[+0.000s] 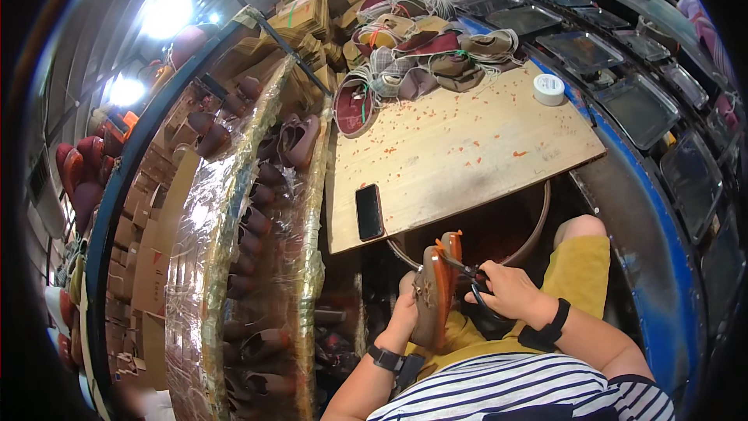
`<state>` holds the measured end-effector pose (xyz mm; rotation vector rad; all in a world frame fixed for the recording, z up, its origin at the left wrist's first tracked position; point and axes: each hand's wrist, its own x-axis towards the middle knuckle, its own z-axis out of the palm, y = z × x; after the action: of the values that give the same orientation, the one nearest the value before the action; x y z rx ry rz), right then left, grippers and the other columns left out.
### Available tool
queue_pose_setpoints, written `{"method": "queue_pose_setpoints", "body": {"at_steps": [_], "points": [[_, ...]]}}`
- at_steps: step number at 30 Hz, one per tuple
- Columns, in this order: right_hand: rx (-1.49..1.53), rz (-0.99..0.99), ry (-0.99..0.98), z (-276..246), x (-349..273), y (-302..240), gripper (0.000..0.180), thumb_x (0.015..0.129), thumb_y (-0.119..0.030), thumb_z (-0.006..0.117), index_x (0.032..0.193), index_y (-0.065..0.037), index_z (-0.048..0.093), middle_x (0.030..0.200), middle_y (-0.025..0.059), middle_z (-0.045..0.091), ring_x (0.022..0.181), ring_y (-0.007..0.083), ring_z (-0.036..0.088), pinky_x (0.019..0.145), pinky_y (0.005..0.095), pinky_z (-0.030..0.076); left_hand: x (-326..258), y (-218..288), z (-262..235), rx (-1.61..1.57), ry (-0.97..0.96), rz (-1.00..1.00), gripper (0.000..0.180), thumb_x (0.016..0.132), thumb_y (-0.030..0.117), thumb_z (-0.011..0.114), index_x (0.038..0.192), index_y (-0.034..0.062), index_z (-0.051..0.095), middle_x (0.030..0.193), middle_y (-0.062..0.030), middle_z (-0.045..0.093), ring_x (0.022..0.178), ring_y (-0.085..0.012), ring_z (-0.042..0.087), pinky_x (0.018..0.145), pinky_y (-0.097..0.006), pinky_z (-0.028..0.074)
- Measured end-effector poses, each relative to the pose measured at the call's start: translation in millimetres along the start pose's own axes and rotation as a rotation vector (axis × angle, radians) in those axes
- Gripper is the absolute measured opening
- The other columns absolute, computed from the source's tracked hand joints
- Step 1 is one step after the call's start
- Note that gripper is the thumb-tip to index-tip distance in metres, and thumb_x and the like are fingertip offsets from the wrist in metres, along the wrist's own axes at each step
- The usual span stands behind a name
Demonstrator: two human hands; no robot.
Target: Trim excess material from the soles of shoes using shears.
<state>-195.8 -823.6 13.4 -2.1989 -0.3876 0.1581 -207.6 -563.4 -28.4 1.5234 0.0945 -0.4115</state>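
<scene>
My left hand [402, 316] is wrapped round a taupe shoe [425, 306] with an ornament on its upper, held toe up above my lap. Its orange-brown sole [447, 290] faces right. In my right hand [511, 293] is a pair of dark-handled scissors [483, 304], fingers in the loops. The blades reach across the sole near the toe, where a bright orange sliver [443, 247] sticks out. Whether the blades touch it, I cannot tell.
Ahead stands a wooden table [467, 148] strewn with orange scraps. It bears a phone [369, 213], a white round tub [549, 89] and a heap of shoes [436, 54]. A shoe rack wrapped in plastic [195, 273] rises at left; a blue-edged line of trays [639, 109] runs along the right.
</scene>
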Motion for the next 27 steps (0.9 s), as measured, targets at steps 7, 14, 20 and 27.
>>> {"method": "queue_pose_setpoints", "body": {"at_steps": [7,14,20,27], "points": [[-0.164,0.099,-0.007,1,-6,17,0.051,0.08,-0.054,0.071,0.086,-0.004,0.06,0.07,0.0151,0.065,0.071,0.0366,0.065,0.065,0.0447,0.051,-7,-1,-2,-0.317,0.05,-0.09,0.024,0.097,0.008,0.053,0.117,-0.001,0.062,0.105,-0.009,0.068,0.089,-0.0167,0.067,0.075,-0.03,0.056],[-0.18,0.144,0.021,5,-13,22,0.054,0.081,-0.056,0.068,0.084,-0.002,0.061,0.074,0.0173,0.067,0.073,0.0369,0.066,0.067,0.0445,0.051,-10,-29,-24,-0.274,-0.054,-0.234,0.029,0.1,0.019,0.052,0.12,-0.0001,0.06,0.108,-0.0104,0.067,0.091,-0.0183,0.067,0.078,-0.032,0.057],[-0.251,0.15,-0.012,8,-20,35,0.055,0.08,-0.056,0.069,0.085,-0.001,0.061,0.075,0.0141,0.068,0.071,0.0359,0.066,0.064,0.043,0.052,-6,10,-4,-0.59,-0.008,-0.137,0.034,0.101,0.026,0.052,0.128,0.0059,0.053,0.119,-0.0067,0.061,0.104,-0.0176,0.061,0.088,-0.033,0.053],[-0.334,-0.044,-0.163,5,-30,14,0.054,0.08,-0.054,0.069,0.092,-0.002,0.06,0.079,0.014,0.066,0.075,0.034,0.066,0.067,0.0421,0.052,7,40,13,-0.749,-0.088,0.069,0.043,0.101,0.038,0.046,0.127,0.0031,0.05,0.119,-0.015,0.061,0.108,-0.0298,0.061,0.094,-0.043,0.052]]}}
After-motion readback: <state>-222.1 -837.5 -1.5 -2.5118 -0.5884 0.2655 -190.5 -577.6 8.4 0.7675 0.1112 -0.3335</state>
